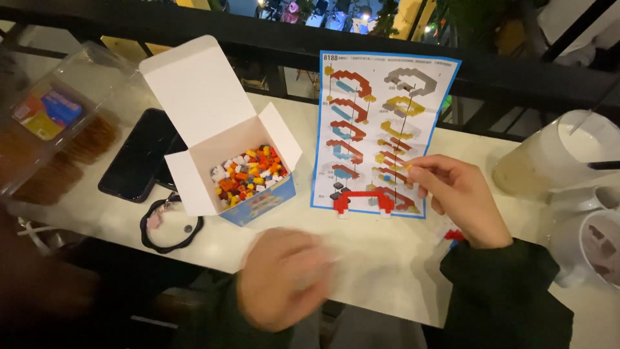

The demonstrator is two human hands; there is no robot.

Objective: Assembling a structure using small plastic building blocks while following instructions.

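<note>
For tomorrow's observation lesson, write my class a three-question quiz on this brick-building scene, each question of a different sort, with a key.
1. True or false: the white box of small bricks is closed.
2. Which hand rests on the instruction sheet? A left, B right.
3. Fill in: the dark phone lies to the ___ of the box.

Key: 1 false, its lid stands open. 2 B, the right hand; the left hand is blurred near the table edge. 3 left.
</note>
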